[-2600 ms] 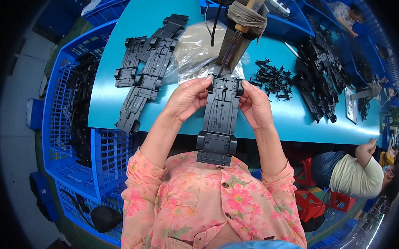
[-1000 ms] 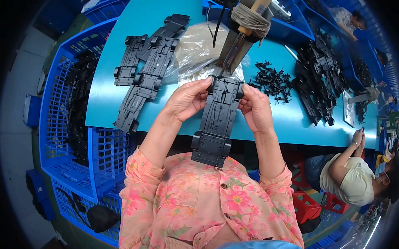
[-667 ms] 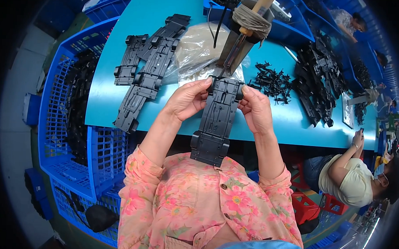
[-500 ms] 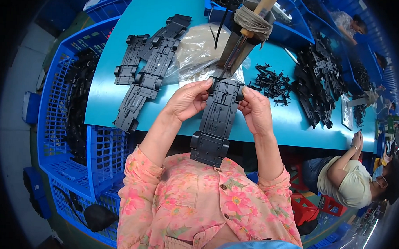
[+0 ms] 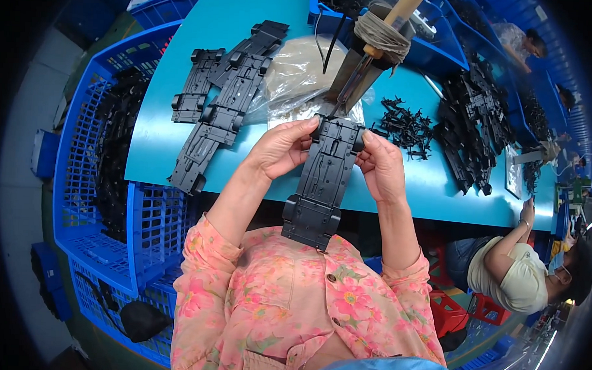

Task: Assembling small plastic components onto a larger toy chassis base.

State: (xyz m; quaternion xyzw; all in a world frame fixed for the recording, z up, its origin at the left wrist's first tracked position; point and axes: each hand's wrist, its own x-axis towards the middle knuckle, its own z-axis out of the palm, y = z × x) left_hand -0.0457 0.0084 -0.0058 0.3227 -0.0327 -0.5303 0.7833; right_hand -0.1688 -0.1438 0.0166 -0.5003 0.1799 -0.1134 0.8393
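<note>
A black plastic chassis plate, like the underside of a toy car, is held up in front of my chest at the table's near edge. My left hand pinches its far left corner between thumb and fingers. On the far right corner, my right hand grips in the same way. Just beyond the plate's far end stands an upright metal stand with cord wound round a wooden stick. A thin rod on it reaches down to the plate's far edge; whether they touch I cannot tell.
More chassis plates lie at the left, with a larger pile at the right. Small black parts are heaped near a clear plastic bag. Blue crates flank the table. A co-worker sits at the right.
The view has shifted slightly, so the table things sit a little differently. Both hands keep the same hold on the chassis plate, which has hardly moved.
</note>
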